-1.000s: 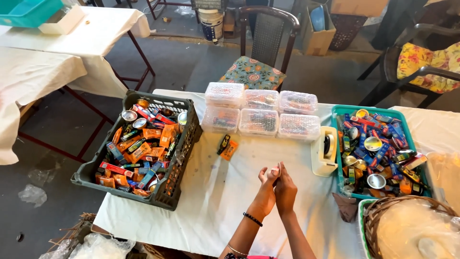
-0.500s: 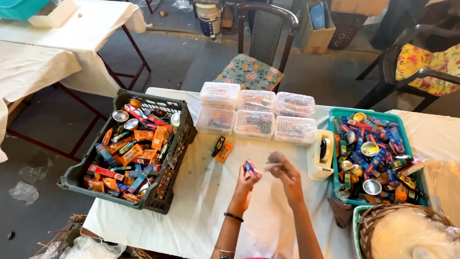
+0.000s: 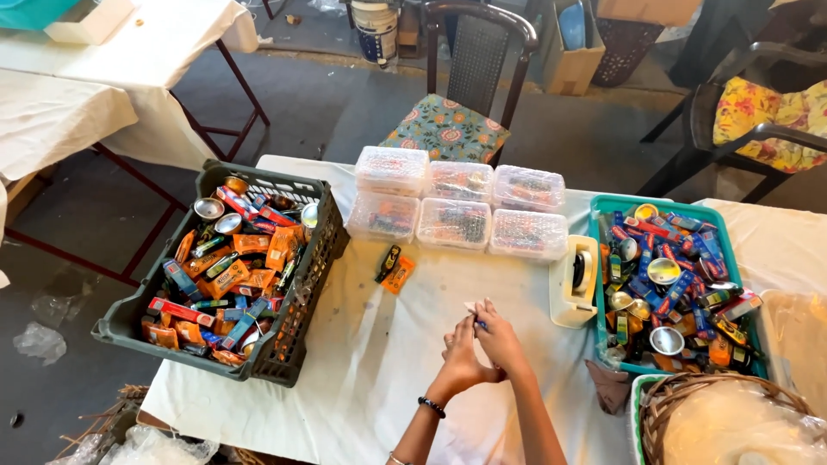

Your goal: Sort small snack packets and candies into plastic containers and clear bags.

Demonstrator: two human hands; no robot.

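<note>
- Our two hands meet over the white tablecloth [image 3: 388,362], in front of the cream tape dispenser [image 3: 579,280].
- Our left hand [image 3: 461,357] and right hand [image 3: 498,343] are pressed together around a small blue packet [image 3: 479,325]; only a sliver of it and a pale corner show between the fingertips, so we cannot tell exactly how each finger sits on it.
- Judging from this, both hands pinch the packet, neither one spread.
- To do this well, we would keep the packet low over the cloth, so that it lands close by if it slips.
- We would press with the fingertips only, since a small light packet probably creases under a hard squeeze.
- The dark crate [image 3: 293,336] of orange and blue packets and small metal tins stands to our left, its near corner at the table edge; we keep our left elbow off it.
- The teal tray [image 3: 596,258] of like goods stands just right of the tape dispenser.
- Six clear lidded boxes [image 3: 457,207] sit in two rows at the far side of the table, well apart from our hands.
- A dark packet and an orange packet [image 3: 392,269] lie loose on the cloth between the boxes and us.
- A wicker basket [image 3: 680,396] sits at our right.
</note>
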